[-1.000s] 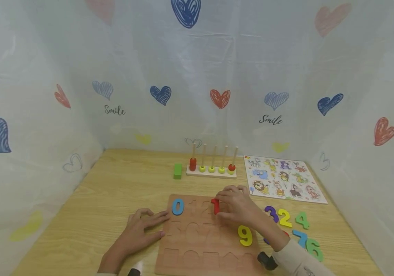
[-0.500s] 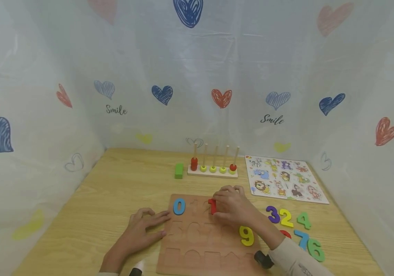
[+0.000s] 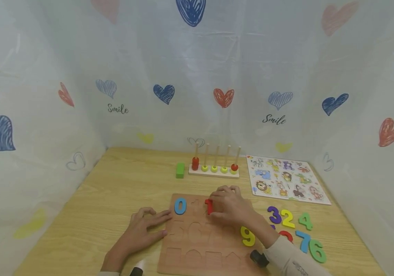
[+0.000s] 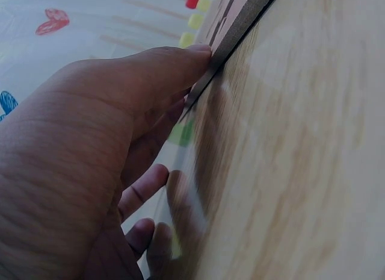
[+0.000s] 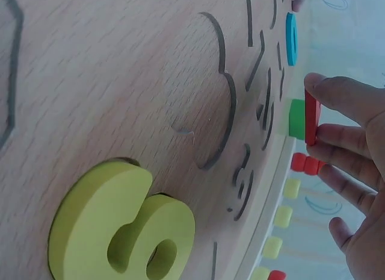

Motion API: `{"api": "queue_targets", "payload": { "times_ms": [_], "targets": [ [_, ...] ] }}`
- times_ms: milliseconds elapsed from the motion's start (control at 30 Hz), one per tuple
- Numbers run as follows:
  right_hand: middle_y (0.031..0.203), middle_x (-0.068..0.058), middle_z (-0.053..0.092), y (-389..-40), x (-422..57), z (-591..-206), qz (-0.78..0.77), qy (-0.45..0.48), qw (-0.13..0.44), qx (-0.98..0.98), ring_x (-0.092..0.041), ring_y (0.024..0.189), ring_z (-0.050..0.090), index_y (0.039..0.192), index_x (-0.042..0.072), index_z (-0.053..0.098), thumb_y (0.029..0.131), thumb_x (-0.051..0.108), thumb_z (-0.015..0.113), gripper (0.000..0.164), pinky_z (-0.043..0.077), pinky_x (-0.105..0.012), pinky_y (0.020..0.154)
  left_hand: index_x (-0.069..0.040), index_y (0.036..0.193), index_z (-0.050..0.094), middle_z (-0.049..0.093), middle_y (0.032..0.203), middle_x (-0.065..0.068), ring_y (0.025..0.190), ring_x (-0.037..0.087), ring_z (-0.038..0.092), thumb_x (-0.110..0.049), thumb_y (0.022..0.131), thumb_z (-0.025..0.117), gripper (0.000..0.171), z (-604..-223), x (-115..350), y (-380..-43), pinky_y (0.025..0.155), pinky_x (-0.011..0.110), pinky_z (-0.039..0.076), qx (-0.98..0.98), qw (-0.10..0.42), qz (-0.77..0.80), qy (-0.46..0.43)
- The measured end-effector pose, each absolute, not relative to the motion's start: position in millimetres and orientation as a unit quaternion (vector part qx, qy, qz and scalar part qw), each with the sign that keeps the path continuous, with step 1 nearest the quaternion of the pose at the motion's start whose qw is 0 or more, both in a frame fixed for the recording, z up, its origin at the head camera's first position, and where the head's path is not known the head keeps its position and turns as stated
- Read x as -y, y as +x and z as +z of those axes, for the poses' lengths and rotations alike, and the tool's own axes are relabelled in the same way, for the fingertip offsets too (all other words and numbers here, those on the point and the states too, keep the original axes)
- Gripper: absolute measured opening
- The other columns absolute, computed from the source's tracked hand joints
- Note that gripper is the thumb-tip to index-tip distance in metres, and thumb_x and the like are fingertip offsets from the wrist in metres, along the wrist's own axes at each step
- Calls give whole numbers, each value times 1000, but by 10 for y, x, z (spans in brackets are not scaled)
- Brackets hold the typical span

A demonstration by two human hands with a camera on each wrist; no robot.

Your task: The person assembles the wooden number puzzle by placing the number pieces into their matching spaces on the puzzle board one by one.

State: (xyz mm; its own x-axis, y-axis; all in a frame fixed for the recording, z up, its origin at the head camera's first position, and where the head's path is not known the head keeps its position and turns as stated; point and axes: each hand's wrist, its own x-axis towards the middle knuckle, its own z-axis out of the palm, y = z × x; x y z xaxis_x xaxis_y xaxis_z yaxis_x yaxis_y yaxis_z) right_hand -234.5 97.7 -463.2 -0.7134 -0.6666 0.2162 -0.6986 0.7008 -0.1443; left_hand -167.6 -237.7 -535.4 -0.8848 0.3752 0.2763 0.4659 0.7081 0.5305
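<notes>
My right hand (image 3: 229,207) pinches a red number 1 (image 3: 209,206) between thumb and fingers, over the top row of a wooden puzzle board (image 3: 197,264). In the right wrist view the red piece (image 5: 311,117) stands on edge in the fingers. A blue 0 (image 3: 180,206) sits in the board's upper left recess, and a yellow 9 (image 3: 248,236) lies at its right side under the forearm. My left hand (image 3: 145,230) lies at the board's left edge with spread fingers, its thumb and index tip touching the edge.
Loose numbers lie right of the board: purple 3 (image 3: 274,215), yellow 2 (image 3: 288,218), green 4 (image 3: 305,221), blue 7 (image 3: 303,241), green 6 (image 3: 317,251). Behind stand a green block (image 3: 180,170), a bead stacker (image 3: 214,171) and an animal puzzle (image 3: 286,178).
My right hand has moved slightly left along the board's top row, carrying the red number 1 toward the blue 0. My left hand stays at the board's edge.
</notes>
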Motion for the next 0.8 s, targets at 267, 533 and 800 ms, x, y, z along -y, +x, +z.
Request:
{"api": "queue_targets", "payload": {
  "times_ms": [267, 533, 800],
  "targets": [
    [115, 2, 70, -2358, -926, -4653, 118, 376, 71, 916, -21, 115, 51, 117, 13, 74, 84, 39, 80, 42, 30, -53, 95, -29, 135, 65, 52, 146, -15, 116, 14, 38, -50, 91, 69, 49, -5353, 2375, -1674, 89, 47, 28, 922, 70, -306, -226],
    [116, 4, 70, -2371, -868, -4669, 119, 372, 65, 918, -20, 117, 51, 116, 15, 74, 84, 41, 80, 41, 30, -52, 97, -29, 135, 65, 53, 145, -16, 117, 16, 39, -51, 92, 67, 49, -5346, 2375, -1680, 91, 48, 29, 924, 66, -304, -224],
    [116, 3, 70, -2374, -798, -4684, 118, 370, 54, 920, -20, 117, 50, 116, 16, 74, 85, 39, 79, 39, 29, -54, 98, -30, 135, 64, 53, 145, -17, 119, 18, 38, -53, 92, 66, 49, -5326, 2373, -1678, 91, 49, 29, 925, 48, -308, -217]
  ]
}}
